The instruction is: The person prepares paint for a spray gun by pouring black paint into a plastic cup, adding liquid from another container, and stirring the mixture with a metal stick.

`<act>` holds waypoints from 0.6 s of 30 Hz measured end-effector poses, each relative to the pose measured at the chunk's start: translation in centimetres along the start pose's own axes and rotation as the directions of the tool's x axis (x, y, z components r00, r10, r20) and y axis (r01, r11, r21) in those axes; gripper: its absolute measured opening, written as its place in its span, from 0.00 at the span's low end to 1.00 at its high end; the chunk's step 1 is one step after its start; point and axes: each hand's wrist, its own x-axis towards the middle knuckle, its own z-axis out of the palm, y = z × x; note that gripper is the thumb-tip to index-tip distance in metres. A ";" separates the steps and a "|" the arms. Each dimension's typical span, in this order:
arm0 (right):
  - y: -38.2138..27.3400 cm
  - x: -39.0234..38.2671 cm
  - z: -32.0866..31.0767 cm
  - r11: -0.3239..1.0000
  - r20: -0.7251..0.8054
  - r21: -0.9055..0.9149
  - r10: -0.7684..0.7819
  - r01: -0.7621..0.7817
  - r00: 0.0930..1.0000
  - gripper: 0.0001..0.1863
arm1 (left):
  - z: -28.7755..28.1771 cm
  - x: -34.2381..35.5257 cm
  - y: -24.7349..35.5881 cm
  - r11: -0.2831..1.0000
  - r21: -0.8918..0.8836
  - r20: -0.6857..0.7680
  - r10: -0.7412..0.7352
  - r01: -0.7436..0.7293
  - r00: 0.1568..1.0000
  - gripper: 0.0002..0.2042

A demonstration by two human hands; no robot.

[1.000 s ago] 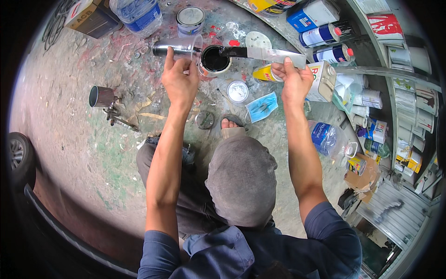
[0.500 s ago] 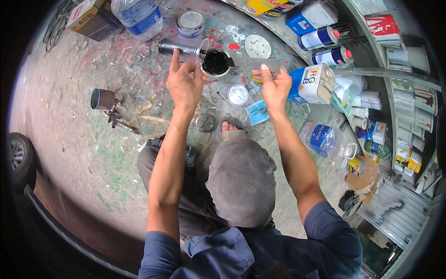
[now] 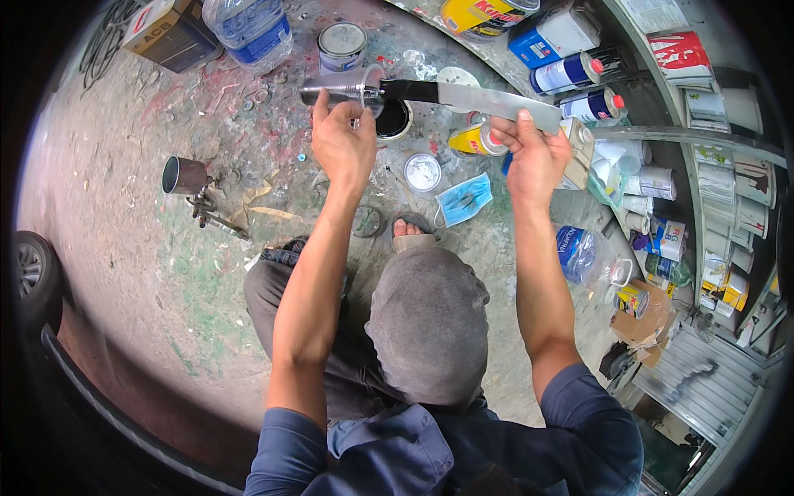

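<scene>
My left hand (image 3: pixel 343 147) is wrapped round a clear plastic cup (image 3: pixel 354 83) tipped on its side, dark paint inside, its mouth to the right. In my right hand (image 3: pixel 536 161) is a long flat metal strip (image 3: pixel 492 103), its left half coated black. The strip's black tip reaches the cup's mouth; whether it touches the rim I cannot tell. Below the cup's mouth stands an open can of black paint (image 3: pixel 394 124), partly hidden by the cup. A white lid (image 3: pixel 423 172) and a blue face mask (image 3: pixel 465 200) lie on the floor nearer me.
A spray gun (image 3: pixel 198 202) lies at left. Behind stand a closed can (image 3: pixel 341 48), a large water bottle (image 3: pixel 248 33) and a cardboard box (image 3: pixel 174 35). A yellow can (image 3: pixel 471 140) stands near my right hand. Shelves with several paint cans (image 3: pixel 682 56) line the right; a car wheel (image 3: pixel 35 273) is far left.
The metal strip has risen and moved right with my right hand, its black-coated length now out of the paint can. My left hand has shifted the cup slightly right, over the can.
</scene>
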 end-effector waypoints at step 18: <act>17.3 0.2 -1.5 0.850 0.302 -0.527 0.185 0.002 0.935 0.42 | -7.4 -1.6 -5.6 -0.133 -0.719 0.570 -0.674 0.682 0.470 0.04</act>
